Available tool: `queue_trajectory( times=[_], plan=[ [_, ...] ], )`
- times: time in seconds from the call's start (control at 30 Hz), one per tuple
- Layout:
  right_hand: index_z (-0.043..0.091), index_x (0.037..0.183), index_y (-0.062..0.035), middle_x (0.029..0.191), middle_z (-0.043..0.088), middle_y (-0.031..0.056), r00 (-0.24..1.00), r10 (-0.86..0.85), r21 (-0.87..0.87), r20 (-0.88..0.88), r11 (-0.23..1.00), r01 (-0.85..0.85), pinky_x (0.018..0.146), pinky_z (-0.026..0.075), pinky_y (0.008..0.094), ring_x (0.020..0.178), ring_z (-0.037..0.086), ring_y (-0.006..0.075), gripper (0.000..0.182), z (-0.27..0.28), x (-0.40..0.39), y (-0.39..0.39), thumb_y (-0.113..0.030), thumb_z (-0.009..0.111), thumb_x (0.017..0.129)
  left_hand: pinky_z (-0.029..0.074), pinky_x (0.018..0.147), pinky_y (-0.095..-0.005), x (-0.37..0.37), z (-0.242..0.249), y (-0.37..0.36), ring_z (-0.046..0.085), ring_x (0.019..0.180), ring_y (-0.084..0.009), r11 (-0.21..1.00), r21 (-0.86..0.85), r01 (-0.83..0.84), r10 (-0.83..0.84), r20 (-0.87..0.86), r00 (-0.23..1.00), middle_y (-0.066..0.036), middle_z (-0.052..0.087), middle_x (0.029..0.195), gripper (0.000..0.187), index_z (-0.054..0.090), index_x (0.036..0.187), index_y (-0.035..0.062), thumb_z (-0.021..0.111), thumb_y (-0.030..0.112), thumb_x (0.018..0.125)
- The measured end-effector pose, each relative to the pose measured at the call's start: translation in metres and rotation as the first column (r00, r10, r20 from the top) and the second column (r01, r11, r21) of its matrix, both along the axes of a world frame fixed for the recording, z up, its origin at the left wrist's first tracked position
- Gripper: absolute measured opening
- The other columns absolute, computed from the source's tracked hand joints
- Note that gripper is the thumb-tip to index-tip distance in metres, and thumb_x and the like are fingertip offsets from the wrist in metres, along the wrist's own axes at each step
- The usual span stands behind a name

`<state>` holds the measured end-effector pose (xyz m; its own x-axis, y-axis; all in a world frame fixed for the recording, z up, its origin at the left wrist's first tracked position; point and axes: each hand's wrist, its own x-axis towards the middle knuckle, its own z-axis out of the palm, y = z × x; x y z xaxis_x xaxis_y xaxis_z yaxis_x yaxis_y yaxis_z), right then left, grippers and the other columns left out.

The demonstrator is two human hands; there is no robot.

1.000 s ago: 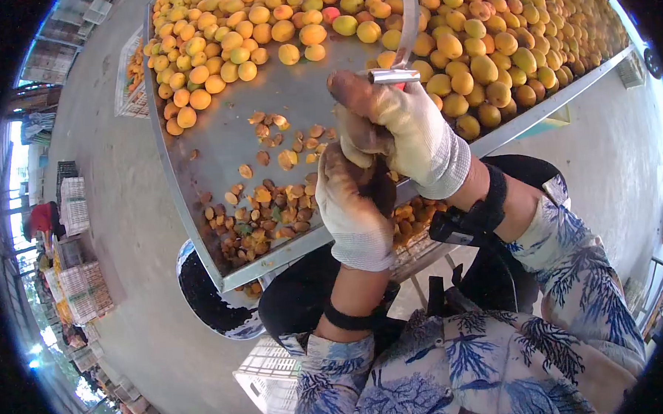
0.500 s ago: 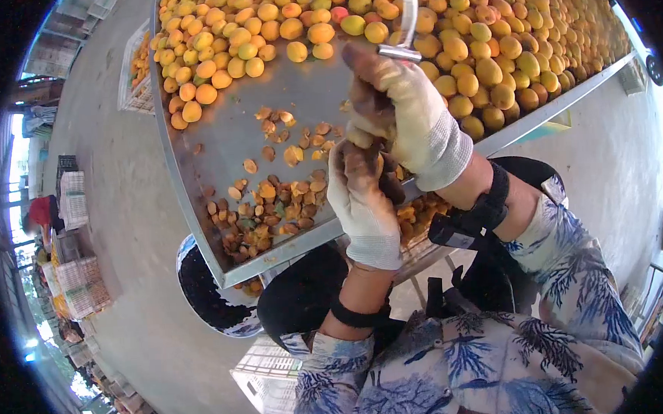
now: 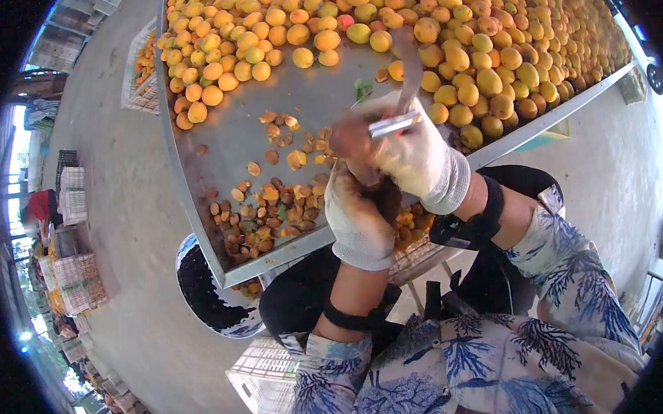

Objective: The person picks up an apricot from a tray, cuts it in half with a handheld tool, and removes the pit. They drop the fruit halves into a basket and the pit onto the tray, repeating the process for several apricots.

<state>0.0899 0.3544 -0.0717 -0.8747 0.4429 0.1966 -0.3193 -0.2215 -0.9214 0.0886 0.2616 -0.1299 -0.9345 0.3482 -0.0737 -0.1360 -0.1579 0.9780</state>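
Across the upper frame stretches a metal tray [image 3: 226,156] heaped with yellow-orange fruit [image 3: 457,59], and mid-frame your right hand [image 3: 412,155] curls its fingers around a curved metal tool [image 3: 395,124], touching your left hand [image 3: 358,213], whose bent fingers' contents I cannot tell.

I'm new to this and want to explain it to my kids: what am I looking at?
There's no machine here, just a person's left hand and right hand in stained white gloves. The camera sits on that person's head, looking forward and down. On the metal table lie many yellow-orange fruits and, nearer, a scatter of brownish pieces. The right hand grips a shiny metal tool; what's between the hands is hidden.
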Motion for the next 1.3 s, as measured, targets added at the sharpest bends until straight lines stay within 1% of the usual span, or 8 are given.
queue_trajectory(
  times=[0.1, 0.3, 0.43, 0.57, 0.73, 0.8, 1.13, 1.3],
  plan=[
    [0.068, 0.094, 0.0002, 0.082, 0.068, 0.0095, 0.927, 0.346, 0.299, 0.143, 0.878, -0.374, 0.065, 0.05, 0.0284, 0.074, 0.066, 0.0172, 0.047, 0.011, -0.004, 0.02, -0.041, 0.079, 0.076, 0.053, 0.082, -0.0337, 0.004, 0.018, -0.002, 0.062, 0.095, -0.0154, 0.904, 0.397, -0.156, -0.019, 0.402, 0.915, -0.008, 0.062, 0.107, 0.035, 0.057, 0.114, 0.0049, 0.054, 0.034, 0.095],
    [0.072, 0.092, -0.0028, 0.068, 0.066, 0.0102, 0.899, 0.438, 0.613, -0.019, 0.716, -0.336, 0.06, 0.049, 0.0314, 0.065, 0.062, 0.0106, 0.023, 0.0, -0.001, 0.001, -0.008, 0.071, 0.07, 0.054, 0.085, -0.0372, -0.015, -0.002, -0.005, 0.062, 0.101, -0.0212, 0.816, 0.547, -0.19, -0.238, 0.616, 0.751, -0.008, 0.062, 0.112, 0.042, 0.056, 0.119, 0.0082, 0.054, 0.042, 0.094],
    [0.061, 0.083, -0.0019, 0.065, 0.061, 0.0048, 0.993, 0.115, 0.062, -0.015, 0.992, -0.114, 0.058, 0.047, 0.0281, 0.061, 0.059, 0.0125, 0.028, -0.004, -0.003, -0.008, -0.029, 0.065, 0.089, 0.054, 0.085, -0.0378, -0.023, 0.003, -0.004, 0.062, 0.102, -0.0229, 0.802, 0.557, -0.214, -0.251, 0.639, 0.727, -0.008, 0.062, 0.114, 0.043, 0.056, 0.12, 0.0093, 0.052, 0.044, 0.094],
    [0.045, 0.066, -0.01, 0.052, 0.035, -0.0031, 1.0, 0.03, -0.418, 0.004, 0.908, -0.026, 0.047, 0.031, 0.0272, 0.045, 0.032, 0.0099, 0.044, 0.013, -0.016, 0.017, -0.039, 0.053, 0.097, 0.053, 0.063, -0.0368, -0.024, -0.01, -0.011, 0.06, 0.072, -0.0181, 0.855, 0.489, -0.174, -0.244, 0.675, 0.696, -0.008, 0.066, 0.094, 0.038, 0.064, 0.101, 0.0125, 0.055, 0.048, 0.092],
    [0.06, 0.075, -0.0055, 0.057, 0.048, -0.0031, 0.956, 0.014, -0.198, 0.293, 0.979, 0.046, 0.042, 0.028, 0.0229, 0.045, 0.036, 0.0052, 0.029, 0.028, -0.012, 0.044, -0.028, 0.063, 0.093, 0.055, 0.067, -0.0341, -0.031, 0.002, -0.017, 0.064, 0.077, -0.0225, 0.776, 0.601, -0.189, -0.349, 0.66, 0.666, -0.014, 0.066, 0.095, 0.029, 0.06, 0.111, 0.0081, 0.061, 0.03, 0.092],
    [0.067, 0.08, -0.0038, 0.063, 0.057, -0.0027, 0.86, 0.055, 0.075, 0.507, 0.991, -0.108, 0.047, 0.041, 0.0248, 0.05, 0.048, 0.0058, 0.021, 0.023, -0.011, 0.048, -0.024, 0.073, 0.083, 0.052, 0.072, -0.0311, -0.029, 0.012, -0.014, 0.062, 0.096, -0.0216, 0.846, 0.464, -0.263, -0.167, 0.698, 0.696, -0.009, 0.061, 0.111, 0.046, 0.051, 0.13, 0.0067, 0.056, 0.003, 0.085],
    [0.071, 0.093, -0.0012, 0.073, 0.065, 0.001, 0.864, -0.09, 0.333, 0.495, 0.938, -0.093, 0.06, 0.048, 0.0249, 0.063, 0.057, 0.0059, 0.024, 0.023, -0.009, 0.055, -0.022, 0.072, 0.08, 0.051, 0.094, -0.0366, -0.027, 0.021, -0.011, 0.062, 0.106, -0.0257, 0.944, 0.32, -0.084, -0.021, 0.312, 0.95, -0.015, 0.062, 0.119, 0.047, 0.05, 0.132, -0.0009, 0.056, 0.0, 0.085],
    [0.071, 0.089, -0.0021, 0.07, 0.064, 0.0022, 0.816, -0.178, 0.267, 0.549, 0.963, 0.031, 0.05, 0.047, 0.0255, 0.053, 0.058, 0.0078, 0.026, 0.042, -0.003, 0.075, -0.026, 0.073, 0.079, 0.05, 0.091, -0.0314, -0.019, 0.048, -0.017, 0.061, 0.107, -0.0199, 0.943, -0.208, 0.259, -0.235, 0.134, 0.963, -0.013, 0.064, 0.116, 0.053, 0.051, 0.132, -0.003, 0.061, -0.004, 0.079]
  ],
)
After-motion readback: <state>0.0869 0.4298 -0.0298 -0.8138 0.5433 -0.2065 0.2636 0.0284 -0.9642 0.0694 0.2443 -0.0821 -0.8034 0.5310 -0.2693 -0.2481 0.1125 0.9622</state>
